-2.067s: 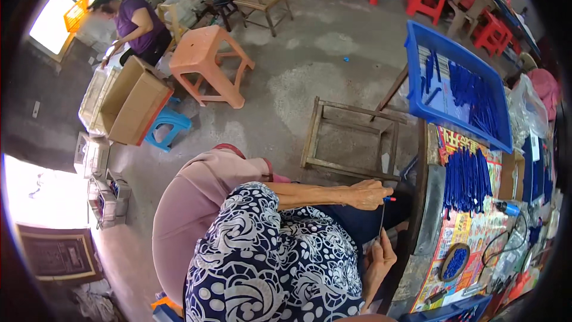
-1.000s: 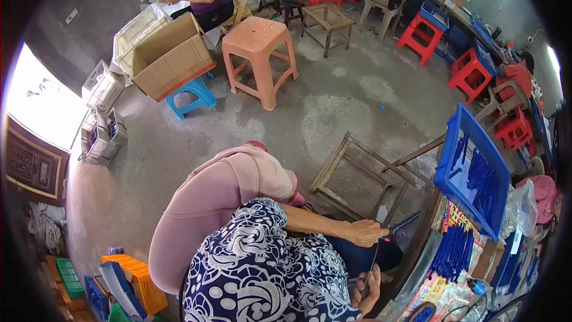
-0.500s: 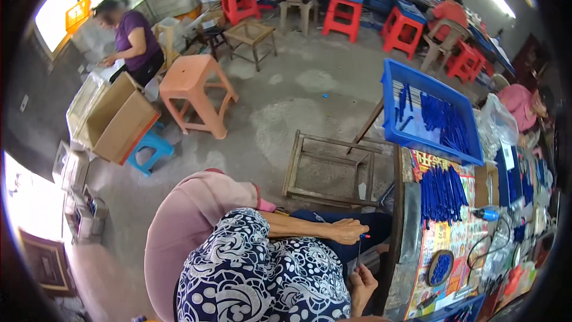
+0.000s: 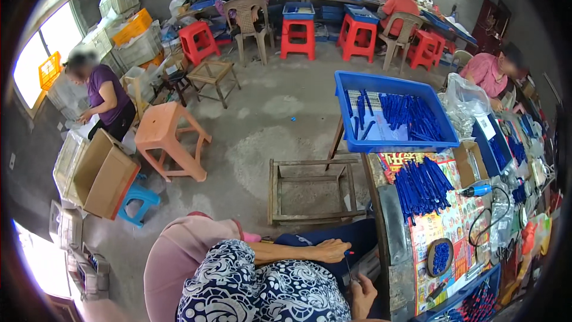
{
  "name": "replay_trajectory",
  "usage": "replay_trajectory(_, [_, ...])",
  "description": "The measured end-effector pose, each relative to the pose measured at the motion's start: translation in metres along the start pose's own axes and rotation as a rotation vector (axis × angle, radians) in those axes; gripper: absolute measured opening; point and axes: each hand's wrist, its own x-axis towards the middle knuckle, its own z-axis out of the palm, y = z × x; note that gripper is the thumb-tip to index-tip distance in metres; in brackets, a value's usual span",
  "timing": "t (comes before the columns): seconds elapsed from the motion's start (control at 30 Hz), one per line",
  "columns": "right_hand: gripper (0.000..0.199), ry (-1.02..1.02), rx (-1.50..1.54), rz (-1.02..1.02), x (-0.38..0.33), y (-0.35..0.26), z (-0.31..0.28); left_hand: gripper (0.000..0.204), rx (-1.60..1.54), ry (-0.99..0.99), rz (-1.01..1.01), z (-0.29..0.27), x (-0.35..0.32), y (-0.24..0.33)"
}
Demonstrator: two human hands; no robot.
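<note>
My left hand point(image 4: 331, 251) reaches across my lap, its fingers pinched on the top of a thin blue pen point(image 4: 348, 264) with a small red tip. My right hand point(image 4: 363, 294) sits just below and grips the pen's lower end. Both hands are close to the left edge of the work table point(image 4: 393, 226). On that table lies a pile of blue pens point(image 4: 420, 188) over a colourful printed sheet. A small round dish point(image 4: 441, 257) holding blue parts sits nearer to me.
A blue tray point(image 4: 398, 144) of pens rests at the table's far end. A wooden frame stool point(image 4: 313, 191) stands ahead of my knees. A blue-handled tool point(image 4: 476, 190) with a cable lies on the table. An orange stool point(image 4: 167, 140), a cardboard box point(image 4: 104, 173) and several seated people are around.
The view has swung up and to the right, bringing the table and far workers into sight. My hands stay together on the pen over my lap.
</note>
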Motion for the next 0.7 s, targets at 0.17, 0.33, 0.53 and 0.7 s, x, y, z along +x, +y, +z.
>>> replay_trajectory(0.17, [0.035,-0.047,0.559,0.353,-0.008,-0.001,-0.010,0.029,-0.048,-0.030,-0.023,-0.001,0.005,-0.002])
replay_trajectory(0.33, [0.033,-0.345,0.785,0.889,-0.003,0.008,-0.028,0.030,-0.063,-0.038,-0.009,0.001,0.008,-0.005])
replay_trajectory(0.53, [0.004,-0.342,1.160,0.978,0.012,-0.019,-0.014,0.028,0.019,-0.060,0.068,0.009,0.018,-0.018])
replay_trajectory(0.7, [0.020,-0.192,-0.269,-0.023,0.012,0.000,0.002,0.031,0.035,-0.043,0.124,0.012,0.021,-0.023])
